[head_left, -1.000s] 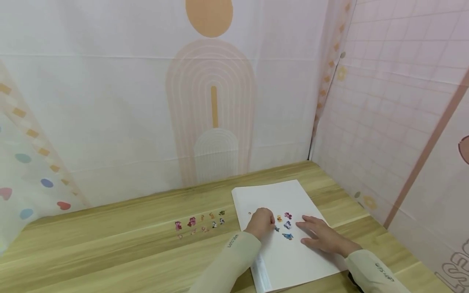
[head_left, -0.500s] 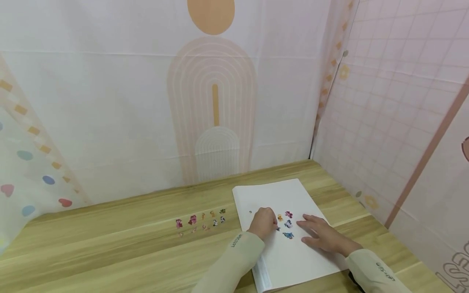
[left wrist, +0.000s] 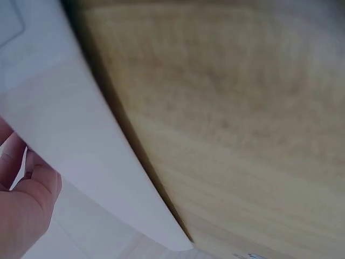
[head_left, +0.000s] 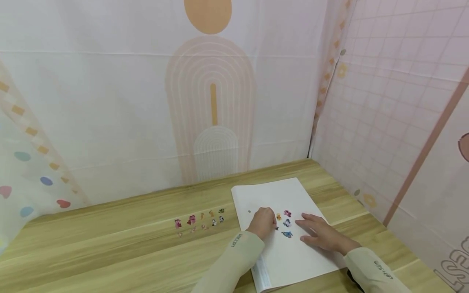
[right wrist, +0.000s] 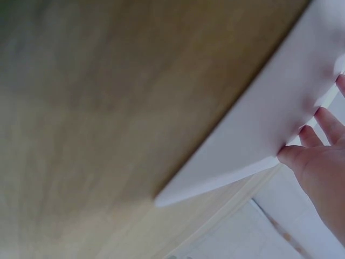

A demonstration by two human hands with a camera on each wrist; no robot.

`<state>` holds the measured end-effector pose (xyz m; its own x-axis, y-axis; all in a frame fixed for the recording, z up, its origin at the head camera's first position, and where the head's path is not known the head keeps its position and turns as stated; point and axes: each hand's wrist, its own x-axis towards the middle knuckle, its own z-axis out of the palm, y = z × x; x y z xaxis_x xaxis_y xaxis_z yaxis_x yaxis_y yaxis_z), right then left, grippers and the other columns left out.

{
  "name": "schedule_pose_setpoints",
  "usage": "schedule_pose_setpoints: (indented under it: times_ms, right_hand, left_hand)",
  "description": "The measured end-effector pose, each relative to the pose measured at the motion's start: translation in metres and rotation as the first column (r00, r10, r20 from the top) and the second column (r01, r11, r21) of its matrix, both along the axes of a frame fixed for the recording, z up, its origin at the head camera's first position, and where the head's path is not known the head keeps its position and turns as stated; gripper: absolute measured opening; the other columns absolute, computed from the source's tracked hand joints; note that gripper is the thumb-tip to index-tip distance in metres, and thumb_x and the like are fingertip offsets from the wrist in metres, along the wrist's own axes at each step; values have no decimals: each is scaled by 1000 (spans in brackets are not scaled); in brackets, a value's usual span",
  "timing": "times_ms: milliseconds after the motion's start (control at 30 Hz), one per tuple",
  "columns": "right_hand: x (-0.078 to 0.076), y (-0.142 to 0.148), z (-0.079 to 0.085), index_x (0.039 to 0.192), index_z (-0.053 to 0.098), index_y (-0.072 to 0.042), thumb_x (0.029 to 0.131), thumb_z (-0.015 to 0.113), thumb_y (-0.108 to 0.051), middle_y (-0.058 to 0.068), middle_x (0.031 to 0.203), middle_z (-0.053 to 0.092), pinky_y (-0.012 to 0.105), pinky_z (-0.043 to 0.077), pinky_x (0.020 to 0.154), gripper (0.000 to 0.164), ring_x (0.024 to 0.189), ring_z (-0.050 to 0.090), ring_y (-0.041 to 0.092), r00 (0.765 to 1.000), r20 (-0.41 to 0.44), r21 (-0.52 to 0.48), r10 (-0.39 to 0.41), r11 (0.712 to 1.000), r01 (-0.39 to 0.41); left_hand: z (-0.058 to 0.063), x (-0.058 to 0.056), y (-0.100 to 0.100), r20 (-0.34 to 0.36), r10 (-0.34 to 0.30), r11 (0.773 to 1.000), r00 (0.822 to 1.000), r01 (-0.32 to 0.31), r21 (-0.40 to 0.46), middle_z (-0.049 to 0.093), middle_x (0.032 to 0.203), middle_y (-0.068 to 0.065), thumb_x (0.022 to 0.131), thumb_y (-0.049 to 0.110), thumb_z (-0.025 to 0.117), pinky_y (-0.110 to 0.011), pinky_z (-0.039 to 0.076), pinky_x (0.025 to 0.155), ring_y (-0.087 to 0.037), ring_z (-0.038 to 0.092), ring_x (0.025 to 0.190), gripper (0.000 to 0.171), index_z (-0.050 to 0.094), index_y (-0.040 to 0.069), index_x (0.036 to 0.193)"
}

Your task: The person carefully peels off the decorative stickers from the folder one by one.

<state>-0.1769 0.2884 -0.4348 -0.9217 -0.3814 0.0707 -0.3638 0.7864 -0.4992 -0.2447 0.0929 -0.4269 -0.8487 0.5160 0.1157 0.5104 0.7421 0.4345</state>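
Over the left middle of a white booklet (head_left: 282,268), the left hand (head_left: 261,223) has curled fingers whose tips sit at a small dark sticker (head_left: 277,228); I cannot tell if they pinch it. Just right of it lie a blue sticker (head_left: 287,234), a pale purple one (head_left: 287,223), a yellow one (head_left: 279,217) and a magenta one (head_left: 287,213). The right hand (head_left: 322,233) rests on the booklet with spread fingers, beside these stickers. In the right wrist view its fingertips (right wrist: 318,110) touch the white surface. The left wrist view shows bent fingers (left wrist: 38,186) at the booklet.
Two rows of small colourful stickers (head_left: 192,219) lie on the wooden table (head_left: 110,244) left of the booklet. A tiny speck (head_left: 249,211) sits on the booklet's upper left. A patterned curtain (head_left: 128,101) stands behind the table, with another (head_left: 384,122) at its right.
The left fingertips have shifted slightly right over the small dark sticker, covering more of it. The right hand stays in place.
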Motion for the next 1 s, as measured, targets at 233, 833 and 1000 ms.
schedule_pose_setpoints:
  times_ms: [233,833,1000]
  right_hand:
    - [-1,1,-1,121,49,3,83,60,-23,31,128,36,59,22,92,47,117,29,48,1000,-4,-1,0,1000,0]
    - [-1,1,-2,121,49,3,84,59,-26,31,128,35,60,22,92,48,117,28,49,1000,-4,3,9,1000,-9]
    - [-2,2,-3,122,48,2,84,58,-28,30,130,34,59,22,92,49,118,27,48,1000,15,8,-4,1000,4]
  left_hand:
    - [0,0,-3,4,-52,998,999,52,-36,55,65,2,75,-2,64,-18,41,63,-9,47,63,12,62,6,66]
    - [-1,-2,-5,72,-136,991,988,136,8,57,71,3,78,-2,62,-16,38,61,-6,43,62,12,63,9,73]
    - [0,-1,-5,65,-131,991,989,130,21,50,65,6,78,-2,63,-16,37,60,-5,41,61,15,61,10,69]
